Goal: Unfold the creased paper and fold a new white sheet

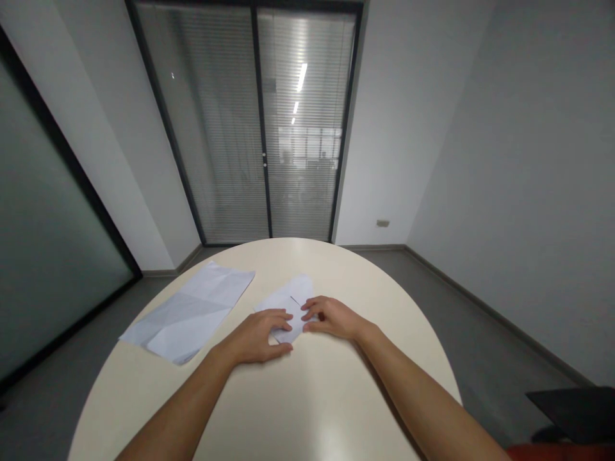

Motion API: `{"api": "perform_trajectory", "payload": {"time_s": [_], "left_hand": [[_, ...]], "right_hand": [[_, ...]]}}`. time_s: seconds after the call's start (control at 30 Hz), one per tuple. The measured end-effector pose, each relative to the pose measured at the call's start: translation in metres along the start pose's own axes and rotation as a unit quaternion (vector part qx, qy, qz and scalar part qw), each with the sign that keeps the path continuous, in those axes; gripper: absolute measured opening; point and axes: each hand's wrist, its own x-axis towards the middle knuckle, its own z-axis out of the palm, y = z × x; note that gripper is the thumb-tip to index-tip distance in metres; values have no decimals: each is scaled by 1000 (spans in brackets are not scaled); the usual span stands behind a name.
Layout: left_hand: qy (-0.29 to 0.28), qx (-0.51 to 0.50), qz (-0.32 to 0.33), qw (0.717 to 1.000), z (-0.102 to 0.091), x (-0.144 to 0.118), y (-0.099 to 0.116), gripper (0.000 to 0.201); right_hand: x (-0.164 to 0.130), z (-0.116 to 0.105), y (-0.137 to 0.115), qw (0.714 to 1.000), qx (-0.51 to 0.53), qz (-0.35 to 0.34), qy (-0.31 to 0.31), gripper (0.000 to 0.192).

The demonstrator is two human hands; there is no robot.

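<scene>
White folded paper (291,306) lies mid-bench (307,397), pinned flat by the open left hand (262,336) and open right hand (331,317) to hold its creases.

We see a small folded piece of white paper (288,301) lying flat on the cream table, its far end rounded off into a blunt tip that points away from us and slightly to the right. A dark crease or seam line runs across its middle. Its near end is covered, so we can make out only the far portion and cannot tell its full outline.
</scene>
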Motion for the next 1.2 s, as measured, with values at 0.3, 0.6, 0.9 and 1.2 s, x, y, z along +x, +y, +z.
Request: {"api": "perform_trajectory", "payload": {"time_s": [0.3,0.6,0.9,1.2], "left_hand": [[41,-5,-3,999,-1,0,-1,28],[38,18,-82,996,-8,7,6,46],[74,23,-114,990,0,7,0,38],[113,50,-143,982,5,12,-2,39]], "right_hand": [[0,0,-4,1000,6,2,9,34],[1,2,-9,999,16,12,33,32],[3,2,-11,999,-11,16,37,30],[3,-1,-21,998,-19,42,38,25]]}}
